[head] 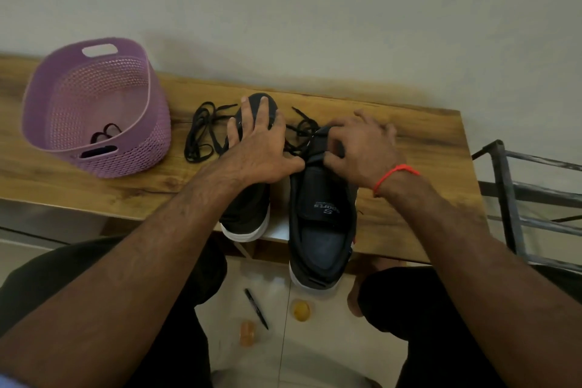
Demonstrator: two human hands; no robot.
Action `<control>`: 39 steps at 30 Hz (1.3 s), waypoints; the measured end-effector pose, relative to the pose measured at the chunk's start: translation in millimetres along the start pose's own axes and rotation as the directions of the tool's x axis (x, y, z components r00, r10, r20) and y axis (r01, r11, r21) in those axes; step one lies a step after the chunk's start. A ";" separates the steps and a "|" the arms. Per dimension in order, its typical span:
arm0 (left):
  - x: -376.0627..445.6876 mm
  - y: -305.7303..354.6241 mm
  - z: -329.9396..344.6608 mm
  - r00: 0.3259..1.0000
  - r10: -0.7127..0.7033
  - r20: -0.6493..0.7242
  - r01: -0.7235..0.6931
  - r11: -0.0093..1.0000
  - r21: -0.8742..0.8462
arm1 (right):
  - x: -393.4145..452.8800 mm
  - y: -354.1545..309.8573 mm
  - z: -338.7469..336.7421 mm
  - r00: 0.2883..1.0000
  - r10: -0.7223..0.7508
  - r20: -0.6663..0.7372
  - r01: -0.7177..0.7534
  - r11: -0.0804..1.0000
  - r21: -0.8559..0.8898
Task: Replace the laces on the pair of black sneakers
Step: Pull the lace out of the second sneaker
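Head view looks down on the person's two arms reaching over the desk (409,142). Left hand (261,142) lies spread and flat across the front of the left sneaker (248,201), thumb reaching toward its neighbour, apparently to hold the pair steady. Right hand (362,148), a red thread (395,175) at its wrist, curls its fingers over the eyelet area of the right sneaker (321,230) and seems to pinch the lace (302,132) threaded there, though the exact grip is partly hidden. That shoe's tongue is folded back, probably to open up the eyelets. Both heels hang over the desk's near edge. Just left of the shoes a loose black lace (204,132) lies in a tangle, within easy reach. Further left stands a purple basket (141,148) with something dark inside. On the floor below lies a pen (256,309).
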State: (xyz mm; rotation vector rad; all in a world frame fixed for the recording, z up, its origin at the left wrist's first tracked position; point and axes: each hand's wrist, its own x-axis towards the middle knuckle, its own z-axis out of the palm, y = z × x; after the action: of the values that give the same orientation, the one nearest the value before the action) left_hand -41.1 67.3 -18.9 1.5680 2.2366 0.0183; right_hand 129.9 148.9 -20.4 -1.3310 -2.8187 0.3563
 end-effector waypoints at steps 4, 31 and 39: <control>0.2 2.0 -1.2 1.000 0.010 0.003 -0.010 1.000 -0.010 | 0.6 33.7 -18.4 0.974 0.222 -0.045 -0.220 0.974 0.046; 0.3 -0.2 1.5 1.000 0.003 0.001 -0.003 1.000 0.013 | -0.1 4.7 -8.5 0.989 0.143 -0.034 -0.140 0.987 0.082; 1.9 0.6 2.3 1.000 0.015 -0.004 -0.015 1.000 0.016 | -3.2 5.3 2.8 0.990 0.063 0.125 -0.061 0.998 -0.017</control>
State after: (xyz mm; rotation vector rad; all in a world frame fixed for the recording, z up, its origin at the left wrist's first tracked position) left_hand -40.3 68.7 -21.5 1.5945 2.2337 0.0083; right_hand 135.7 149.2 -23.9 -1.4514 -2.8894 0.4386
